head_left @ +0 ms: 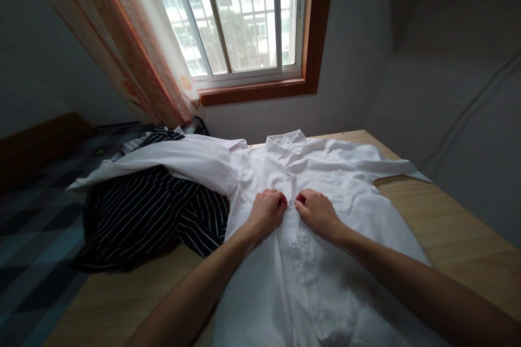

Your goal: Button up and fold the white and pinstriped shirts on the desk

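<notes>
A white button-up shirt (362,227) lies spread face up, its collar (280,145) toward the window and both sleeves stretched out sideways. Over the chest, my left hand (266,209) is closed with its fingers curled on one side of the front opening. Facing it across a small gap, my right hand (319,212) is closed too, thumb and fingers pinching at the other front edge. The fingertips and the bit of cloth between them are partly hidden. Below the hands the two front edges run down the shirt, slightly rumpled.
A black garment with white stripes (150,217) lies crumpled at the left, partly under the shirt's sleeve. The shirt rests on a pale wooden table (448,222). Beside it is a checked bed cover (32,260). A curtain (142,49) hangs by the window (244,27).
</notes>
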`<action>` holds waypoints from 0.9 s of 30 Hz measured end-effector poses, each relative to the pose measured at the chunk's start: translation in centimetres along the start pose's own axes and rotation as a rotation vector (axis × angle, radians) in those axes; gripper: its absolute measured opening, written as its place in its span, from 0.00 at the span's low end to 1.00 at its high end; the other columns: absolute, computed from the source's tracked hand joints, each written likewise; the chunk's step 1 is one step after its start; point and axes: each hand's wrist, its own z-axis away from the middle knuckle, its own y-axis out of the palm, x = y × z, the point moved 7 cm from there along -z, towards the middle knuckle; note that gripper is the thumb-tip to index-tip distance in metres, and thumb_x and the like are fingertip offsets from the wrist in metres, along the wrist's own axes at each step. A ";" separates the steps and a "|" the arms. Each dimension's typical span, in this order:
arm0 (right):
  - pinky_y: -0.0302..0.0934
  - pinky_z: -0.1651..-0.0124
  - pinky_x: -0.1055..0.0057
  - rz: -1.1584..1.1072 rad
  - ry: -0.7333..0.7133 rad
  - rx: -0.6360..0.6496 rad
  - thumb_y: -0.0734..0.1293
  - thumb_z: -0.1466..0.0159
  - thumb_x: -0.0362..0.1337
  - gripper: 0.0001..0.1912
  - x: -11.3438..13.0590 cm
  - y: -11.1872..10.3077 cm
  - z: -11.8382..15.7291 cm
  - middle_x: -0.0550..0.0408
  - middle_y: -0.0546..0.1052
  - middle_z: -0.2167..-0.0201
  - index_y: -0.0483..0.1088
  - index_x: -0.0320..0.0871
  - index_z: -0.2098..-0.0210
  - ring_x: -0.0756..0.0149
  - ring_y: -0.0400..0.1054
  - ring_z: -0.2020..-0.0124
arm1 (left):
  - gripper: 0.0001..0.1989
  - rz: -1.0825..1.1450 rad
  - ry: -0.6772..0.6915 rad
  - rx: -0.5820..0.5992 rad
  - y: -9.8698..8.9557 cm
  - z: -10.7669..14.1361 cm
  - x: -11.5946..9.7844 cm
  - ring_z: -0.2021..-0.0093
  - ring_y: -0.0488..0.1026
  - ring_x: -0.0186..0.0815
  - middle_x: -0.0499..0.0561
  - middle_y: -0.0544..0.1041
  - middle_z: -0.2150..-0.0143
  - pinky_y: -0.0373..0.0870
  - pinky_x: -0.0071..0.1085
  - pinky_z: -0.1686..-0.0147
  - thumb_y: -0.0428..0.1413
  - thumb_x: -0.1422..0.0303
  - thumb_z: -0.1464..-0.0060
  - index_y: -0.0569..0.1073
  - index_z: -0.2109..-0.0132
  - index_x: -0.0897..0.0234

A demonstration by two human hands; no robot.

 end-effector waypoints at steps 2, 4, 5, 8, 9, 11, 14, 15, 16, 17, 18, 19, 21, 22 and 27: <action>0.55 0.65 0.70 -0.103 0.013 -0.039 0.63 0.40 0.35 0.06 -0.4 0.0 0.0 0.54 0.77 0.70 0.71 0.44 0.70 0.63 0.68 0.69 | 0.07 -0.031 -0.001 -0.005 0.0 0.0 -0.1 0.60 0.71 0.40 0.52 0.78 0.64 0.64 0.33 0.58 0.54 0.72 0.42 0.77 0.65 0.63; 0.56 0.64 0.70 -0.213 0.015 -0.080 0.63 0.40 0.35 0.06 -0.7 -0.2 0.1 0.54 0.77 0.71 0.72 0.44 0.70 0.64 0.68 0.70 | 0.07 -0.052 -0.014 -0.013 -0.1 0.1 -0.2 0.60 0.71 0.41 0.53 0.78 0.63 0.64 0.34 0.57 0.54 0.71 0.42 0.77 0.64 0.64; 0.57 0.64 0.70 -0.266 0.014 -0.097 0.63 0.40 0.35 0.07 -0.8 -0.2 0.1 0.55 0.77 0.71 0.72 0.44 0.70 0.64 0.68 0.70 | 0.07 -0.050 -0.025 -0.019 -0.2 0.1 -0.3 0.59 0.71 0.41 0.53 0.78 0.63 0.64 0.34 0.57 0.54 0.71 0.42 0.77 0.64 0.64; 0.59 0.64 0.70 -0.386 0.014 -0.120 0.63 0.41 0.37 0.08 -1.0 -0.4 0.3 0.54 0.77 0.71 0.74 0.44 0.70 0.64 0.68 0.71 | 0.06 0.015 -0.065 -0.042 -0.6 -0.1 -0.4 0.60 0.72 0.40 0.53 0.78 0.63 0.64 0.33 0.58 0.54 0.71 0.43 0.77 0.65 0.64; 0.59 0.64 0.70 -0.409 0.015 -0.122 0.63 0.41 0.37 0.08 -1.0 -0.4 0.4 0.54 0.77 0.71 0.74 0.44 0.70 0.64 0.68 0.71 | 0.06 0.051 -0.081 -0.045 -0.7 -0.1 -0.4 0.61 0.72 0.39 0.52 0.78 0.64 0.64 0.32 0.58 0.54 0.71 0.43 0.77 0.65 0.64; 0.60 0.64 0.70 -0.433 0.011 -0.124 0.64 0.42 0.38 0.08 -1.0 -0.4 0.5 0.54 0.77 0.71 0.74 0.44 0.70 0.64 0.68 0.71 | 0.06 0.123 -0.115 -0.038 -0.7 -0.3 -0.3 0.63 0.72 0.37 0.51 0.78 0.65 0.65 0.31 0.60 0.55 0.71 0.44 0.77 0.66 0.64; 0.60 0.64 0.69 -0.443 -0.005 -0.125 0.64 0.42 0.37 0.07 -1.0 -0.4 0.6 0.55 0.77 0.71 0.74 0.44 0.70 0.64 0.68 0.71 | 0.07 0.184 -0.157 -0.010 -0.5 -0.4 -0.1 0.64 0.73 0.37 0.51 0.78 0.67 0.65 0.30 0.61 0.54 0.71 0.44 0.76 0.67 0.64; 0.60 0.64 0.69 -0.440 -0.011 -0.123 0.64 0.42 0.37 0.07 -1.1 -0.4 0.7 0.55 0.77 0.71 0.74 0.44 0.70 0.64 0.68 0.71 | 0.07 0.179 -0.165 -0.002 -0.4 -0.4 0.0 0.63 0.73 0.37 0.51 0.78 0.66 0.65 0.30 0.61 0.54 0.71 0.44 0.77 0.66 0.64; 0.60 0.63 0.69 -0.435 -0.018 -0.120 0.63 0.42 0.37 0.07 -1.1 -0.4 0.7 0.55 0.77 0.71 0.74 0.44 0.70 0.64 0.68 0.71 | 0.07 0.151 -0.166 -0.001 -0.4 -0.4 -0.1 0.63 0.73 0.38 0.51 0.78 0.66 0.65 0.30 0.61 0.54 0.71 0.43 0.77 0.66 0.64; 0.60 0.63 0.69 -0.429 -0.024 -0.114 0.63 0.42 0.37 0.07 -1.1 -0.4 0.7 0.55 0.77 0.71 0.74 0.44 0.70 0.64 0.68 0.71 | 0.08 0.100 -0.160 -0.006 -0.5 -0.3 -0.1 0.63 0.73 0.39 0.52 0.78 0.65 0.65 0.31 0.61 0.53 0.70 0.43 0.77 0.66 0.64; 0.60 0.63 0.69 -0.427 -0.025 -0.109 0.63 0.42 0.37 0.07 -1.1 -0.5 0.7 0.55 0.77 0.71 0.73 0.44 0.70 0.64 0.68 0.71 | 0.09 0.034 -0.148 -0.018 -0.6 -0.3 -0.3 0.62 0.73 0.41 0.54 0.78 0.64 0.65 0.33 0.61 0.52 0.70 0.43 0.77 0.66 0.64; 0.60 0.64 0.69 -0.427 -0.022 -0.107 0.63 0.42 0.37 0.07 -1.1 -0.6 0.6 0.55 0.76 0.72 0.73 0.44 0.71 0.64 0.68 0.71 | 0.09 -0.037 -0.132 -0.031 -0.7 -0.3 -0.5 0.61 0.73 0.42 0.55 0.78 0.64 0.64 0.35 0.60 0.52 0.70 0.42 0.77 0.65 0.64; 0.60 0.65 0.70 -0.439 -0.001 -0.112 0.63 0.43 0.37 0.07 -1.2 -0.8 0.5 0.56 0.76 0.75 0.72 0.44 0.73 0.64 0.68 0.72 | 0.09 -0.141 -0.107 -0.045 -0.8 -0.3 -1.0 0.59 0.72 0.44 0.57 0.78 0.63 0.64 0.37 0.58 0.51 0.70 0.42 0.77 0.65 0.64; 0.60 0.66 0.70 -0.453 0.019 -0.115 0.63 0.43 0.36 0.06 -1.3 -0.9 0.5 0.57 0.75 0.76 0.71 0.44 0.74 0.65 0.68 0.73 | 0.09 -0.161 -0.104 -0.041 -0.7 -0.3 -1.2 0.58 0.72 0.45 0.57 0.77 0.62 0.63 0.37 0.57 0.51 0.70 0.42 0.77 0.64 0.64; 0.61 0.68 0.71 -0.538 0.121 -0.066 0.64 0.49 0.34 0.04 -1.8 -0.3 0.1 0.57 0.75 0.78 0.71 0.44 0.76 0.64 0.69 0.73 | 0.10 -0.135 -0.119 -0.016 -0.1 -0.5 -2.0 0.57 0.72 0.43 0.56 0.77 0.61 0.64 0.36 0.57 0.50 0.69 0.41 0.77 0.63 0.63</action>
